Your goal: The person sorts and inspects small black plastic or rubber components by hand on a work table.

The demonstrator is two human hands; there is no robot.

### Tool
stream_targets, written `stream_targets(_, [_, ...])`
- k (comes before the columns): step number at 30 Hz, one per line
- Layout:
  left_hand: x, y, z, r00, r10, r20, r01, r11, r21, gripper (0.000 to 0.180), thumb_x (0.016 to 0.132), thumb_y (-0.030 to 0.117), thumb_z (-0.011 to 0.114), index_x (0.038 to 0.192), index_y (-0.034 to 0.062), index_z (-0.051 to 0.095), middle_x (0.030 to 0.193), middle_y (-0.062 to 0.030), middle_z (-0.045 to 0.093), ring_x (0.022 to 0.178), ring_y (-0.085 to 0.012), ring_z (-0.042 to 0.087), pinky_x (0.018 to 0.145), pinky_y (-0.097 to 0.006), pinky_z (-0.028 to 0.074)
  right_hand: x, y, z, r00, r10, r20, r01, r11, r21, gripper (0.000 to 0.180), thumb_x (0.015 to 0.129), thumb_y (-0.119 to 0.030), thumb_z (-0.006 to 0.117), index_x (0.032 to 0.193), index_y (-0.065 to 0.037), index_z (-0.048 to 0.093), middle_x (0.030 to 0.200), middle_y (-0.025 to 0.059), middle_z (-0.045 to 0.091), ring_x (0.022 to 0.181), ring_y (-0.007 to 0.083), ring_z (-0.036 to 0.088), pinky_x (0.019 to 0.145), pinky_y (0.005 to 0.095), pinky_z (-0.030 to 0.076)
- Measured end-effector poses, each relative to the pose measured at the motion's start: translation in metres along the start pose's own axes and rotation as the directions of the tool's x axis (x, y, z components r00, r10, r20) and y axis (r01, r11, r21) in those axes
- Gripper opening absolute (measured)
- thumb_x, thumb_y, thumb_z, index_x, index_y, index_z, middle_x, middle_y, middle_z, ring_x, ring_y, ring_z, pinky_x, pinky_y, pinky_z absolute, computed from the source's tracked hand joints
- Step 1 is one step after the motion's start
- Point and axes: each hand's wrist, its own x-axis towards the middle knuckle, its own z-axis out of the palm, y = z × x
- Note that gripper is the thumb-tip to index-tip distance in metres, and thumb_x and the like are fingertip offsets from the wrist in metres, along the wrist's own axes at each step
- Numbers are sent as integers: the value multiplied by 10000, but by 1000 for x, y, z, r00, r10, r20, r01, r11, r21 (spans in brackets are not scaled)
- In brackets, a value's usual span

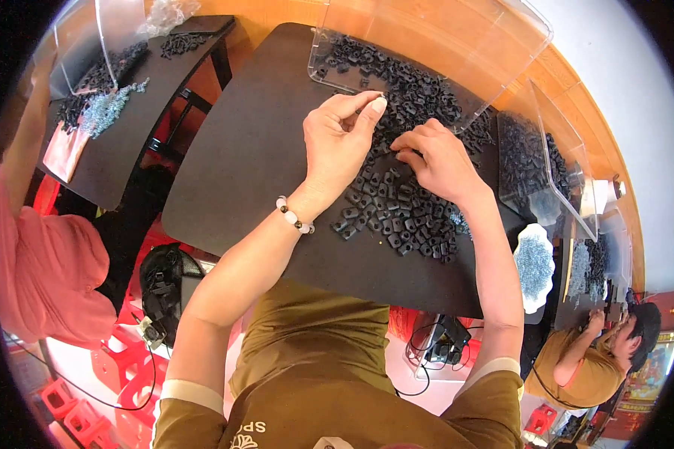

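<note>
My left hand [341, 146] hovers over a dark table [262, 150], thumb and forefinger pinched together near the fingertips at the edge of a heap of small black plastic parts [397, 209]; whether a part sits in the pinch I cannot tell. My right hand [438, 161] rests on the heap just to the right, fingers curled down onto the parts. A bead bracelet [293, 217] circles my left wrist. A clear plastic tray [427, 45] with more black parts lies tipped at the table's far edge.
Another clear bin of black parts [535, 161] stands at the right, with a white dish of small metal pieces [533, 262] below it. A second table [120, 97] at the left holds black parts and metal pieces. One person sits at the left edge, another at lower right.
</note>
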Motion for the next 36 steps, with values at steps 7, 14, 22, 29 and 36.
stream_targets(7, [4, 4, -3, 1000, 25, -17, -26, 1000, -13, 179, 882, 147, 721, 997, 11, 738, 767, 8, 628, 606, -25, 466, 541, -214, 398, -7, -9, -6, 999, -15, 44, 12, 997, 77, 153, 796, -74, 695, 949, -71, 694, 852, 101, 654, 865, 286, 580, 780, 390, 490])
stream_targets(14, [8, -1, -6, 999, 29, -46, -29, 1000, -7, 189, 884, 152, 722, 1001, 4, 735, 748, 29, 612, 612, -22, 466, 550, -210, 399, 14, -6, 9, 998, -48, -31, 49, 999, 15, 158, 820, -74, 664, 972, -86, 705, 838, 91, 650, 861, 284, 575, 797, 389, 483])
stream_targets(22, [7, -1, -6, 1000, -17, -25, 17, 1000, 15, 195, 898, 147, 706, 1026, 1, 728, 787, 15, 628, 662, -35, 509, 596, -207, 438, 23, -6, 14, 994, -78, 71, 83, 994, -77, 149, 785, -62, 662, 929, -81, 697, 817, 84, 646, 850, 276, 569, 796, 385, 471])
stream_targets(29, [6, -1, -3, 999, 27, -32, -28, 999, -18, 183, 882, 151, 724, 987, 1, 737, 718, 26, 592, 601, -23, 441, 533, -211, 380, 5, 2, -3, 1000, 1, -19, -1, 1000, -5, 88, 821, -85, 651, 900, -75, 687, 835, 91, 677, 842, 281, 585, 781, 394, 482])
stream_targets(36, [15, 1, -13, 995, 15, -103, -17, 1000, -21, 193, 894, 156, 713, 1006, 0, 737, 695, 57, 571, 608, -18, 436, 543, -208, 375, 4, 6, 2, 998, -15, -57, 16, 1000, 12, 69, 822, -92, 656, 884, -84, 686, 803, 91, 675, 808, 286, 582, 758, 402, 479])
